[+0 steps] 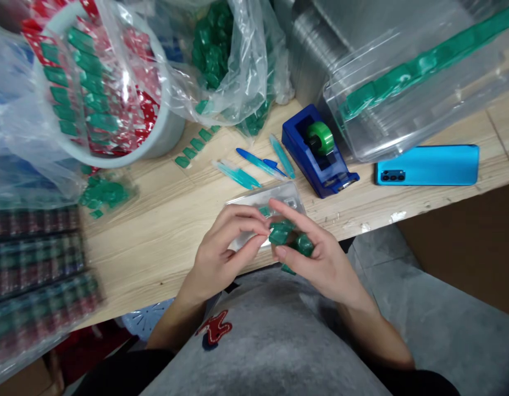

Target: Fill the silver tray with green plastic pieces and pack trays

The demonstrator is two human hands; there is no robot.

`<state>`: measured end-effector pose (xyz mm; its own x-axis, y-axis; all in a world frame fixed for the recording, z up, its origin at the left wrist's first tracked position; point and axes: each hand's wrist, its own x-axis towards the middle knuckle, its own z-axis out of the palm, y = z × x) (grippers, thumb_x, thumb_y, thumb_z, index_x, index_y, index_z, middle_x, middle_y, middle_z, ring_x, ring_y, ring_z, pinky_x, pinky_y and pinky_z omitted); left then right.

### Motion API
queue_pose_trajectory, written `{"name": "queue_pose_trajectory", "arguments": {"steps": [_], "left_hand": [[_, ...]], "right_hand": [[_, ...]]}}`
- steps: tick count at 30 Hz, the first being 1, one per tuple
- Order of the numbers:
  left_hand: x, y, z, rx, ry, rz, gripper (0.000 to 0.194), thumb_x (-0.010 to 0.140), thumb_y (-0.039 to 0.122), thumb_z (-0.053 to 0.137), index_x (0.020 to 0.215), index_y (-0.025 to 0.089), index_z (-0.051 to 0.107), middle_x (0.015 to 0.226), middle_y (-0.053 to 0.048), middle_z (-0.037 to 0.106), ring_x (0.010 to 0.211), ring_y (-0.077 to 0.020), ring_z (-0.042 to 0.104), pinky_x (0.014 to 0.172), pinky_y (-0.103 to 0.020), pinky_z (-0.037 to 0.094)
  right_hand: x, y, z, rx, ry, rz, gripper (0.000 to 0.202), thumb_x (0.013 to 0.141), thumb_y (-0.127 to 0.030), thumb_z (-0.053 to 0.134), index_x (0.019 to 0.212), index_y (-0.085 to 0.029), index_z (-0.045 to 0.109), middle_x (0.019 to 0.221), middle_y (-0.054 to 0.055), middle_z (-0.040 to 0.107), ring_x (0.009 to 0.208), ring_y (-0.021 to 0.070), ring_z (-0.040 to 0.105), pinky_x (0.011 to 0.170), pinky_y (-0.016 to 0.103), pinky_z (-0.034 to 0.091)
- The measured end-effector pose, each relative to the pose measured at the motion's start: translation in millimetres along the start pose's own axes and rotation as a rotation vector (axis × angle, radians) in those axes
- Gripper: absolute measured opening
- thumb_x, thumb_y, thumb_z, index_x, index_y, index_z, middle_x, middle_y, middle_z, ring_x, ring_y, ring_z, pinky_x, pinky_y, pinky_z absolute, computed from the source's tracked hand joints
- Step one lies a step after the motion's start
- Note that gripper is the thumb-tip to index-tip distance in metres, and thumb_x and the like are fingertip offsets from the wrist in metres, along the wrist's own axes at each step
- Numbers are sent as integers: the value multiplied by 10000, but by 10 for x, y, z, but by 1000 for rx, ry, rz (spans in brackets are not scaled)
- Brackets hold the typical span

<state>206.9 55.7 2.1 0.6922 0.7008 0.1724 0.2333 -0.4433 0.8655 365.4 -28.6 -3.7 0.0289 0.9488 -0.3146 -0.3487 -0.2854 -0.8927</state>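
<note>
Near the table's front edge, my left hand (230, 250) has its thumb and fingertips pinched together at the left side of a green piece (281, 232); whether something small is between them is too small to tell. My right hand (316, 253) is curled around several green pieces, one (304, 245) lying against its palm, with the index finger stretched out above. Beneath both hands lies a clear plastic case (289, 195), partly hidden by them. Just behind it are blue and teal pens (258, 162).
A blue tape dispenser (314, 154) and a blue phone (430, 165) stand to the right. Clear containers (403, 126) are behind them. At the left are a bucket (166, 132) of red and green packets, a green-filled bag (104, 192) and packed rows (36, 264).
</note>
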Motion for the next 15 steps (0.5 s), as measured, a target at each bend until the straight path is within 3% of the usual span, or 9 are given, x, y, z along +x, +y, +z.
{"name": "queue_pose_trajectory", "arguments": {"steps": [3,7,11,13,15], "left_hand": [[32,6,-13,8,19,-22,116,902,146,575,963,220,640,991,-19,602,975,-134,589,868,-285,514],[103,28,-56,75,-148,-38,175,899,201,592,1069,231,619,1075,-42,589,1059,-159,574,925,-323,501],[151,26,-54,95,-238,-43,89,903,216,579,986,222,610,1055,-50,601,1037,-179,586,933,-375,495],[154,6,-28,54,-203,-53,44,897,194,577,934,214,592,1010,-42,610,1006,-174,595,918,-368,498],[143,-20,0,-43,-116,-78,45,900,174,561,917,214,573,947,-27,613,948,-156,609,863,-330,518]], "right_hand": [[1,-21,18,-65,-9,-27,620,821,-176,630,1404,-291,450,1276,22,634,1140,161,605,992,321,491],[-1,-38,47,-119,14,10,666,806,-249,688,1412,-340,428,1467,-10,477,1357,203,433,1114,368,390],[-1,-7,65,-133,19,11,642,826,-235,653,1417,-331,420,1466,-2,475,1356,203,433,1134,397,358],[9,6,65,-125,36,-9,609,812,-189,642,1383,-306,463,1420,21,522,1301,196,487,1103,380,391],[26,9,60,-73,58,-10,551,804,-169,638,1326,-279,501,1232,40,642,1118,172,604,960,331,498]]}}
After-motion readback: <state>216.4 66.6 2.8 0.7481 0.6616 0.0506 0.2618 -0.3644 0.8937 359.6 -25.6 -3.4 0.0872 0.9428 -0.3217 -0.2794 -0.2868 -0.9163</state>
